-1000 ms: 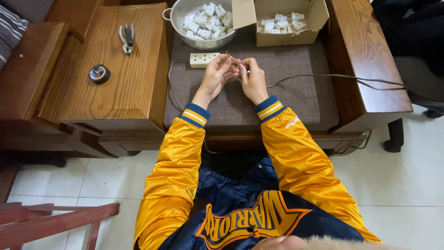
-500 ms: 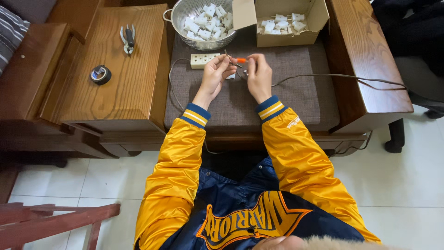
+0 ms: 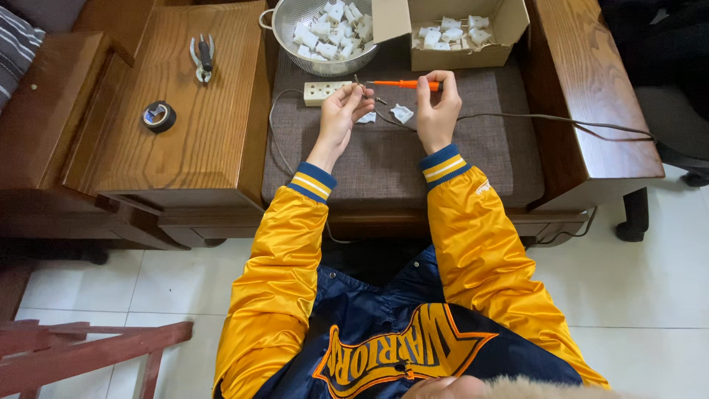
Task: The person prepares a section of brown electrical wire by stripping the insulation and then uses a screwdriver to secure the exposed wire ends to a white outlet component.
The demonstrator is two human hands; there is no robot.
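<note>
Orange screwdriver (image 3: 402,84) sits closed in my right hand (image 3: 437,111), lying sideways so its tip meets the small plug part (image 3: 362,91) pinched tight in my left hand (image 3: 341,112). Past them, on the counter (image 3: 384,159), a metal strainer (image 3: 284,22) and cardboard box (image 3: 509,33) keep spare white plugs close.

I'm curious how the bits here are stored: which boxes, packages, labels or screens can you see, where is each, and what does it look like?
Cardboard box: far edge of the grey cushion, right of the metal colander; open, brown, rectangular, with small white plug parts inside.
Jacket lettering: on the person's chest, bottom of the view; orange outlined letters on navy.
No screens or signs show.
</note>
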